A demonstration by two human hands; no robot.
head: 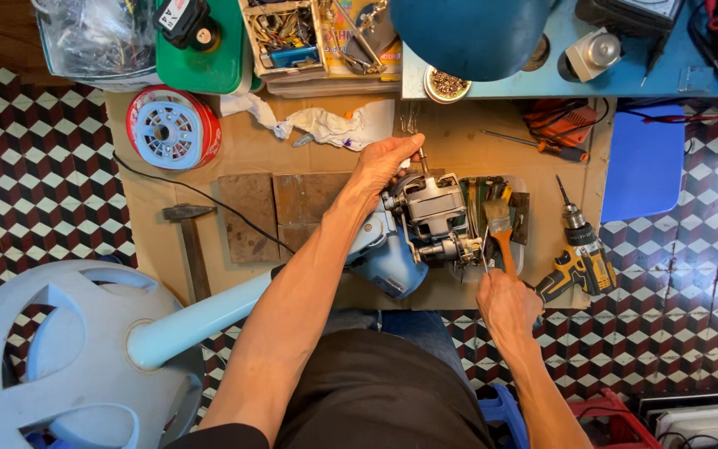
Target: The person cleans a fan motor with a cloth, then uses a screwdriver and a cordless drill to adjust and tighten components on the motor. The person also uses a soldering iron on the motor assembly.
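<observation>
A grey electric motor [434, 218] with bare metal housing sits at the top of a light-blue fan stand [209, 314] lying across a sheet of cardboard [292, 154]. My left hand [382, 164] grips the far end of the motor near its shaft. My right hand [504, 303] holds a paintbrush [500, 224] with an orange handle, its bristles resting beside the motor's right side.
A yellow cordless drill [579, 258] lies right of the motor, a hammer [189, 241] to the left. A blue-and-red fan part [169, 129], a white rag [326, 125], a screwdriver [542, 145], and a blue bench [608, 75] with tools lie beyond. A round fan base [51, 357] is lower left.
</observation>
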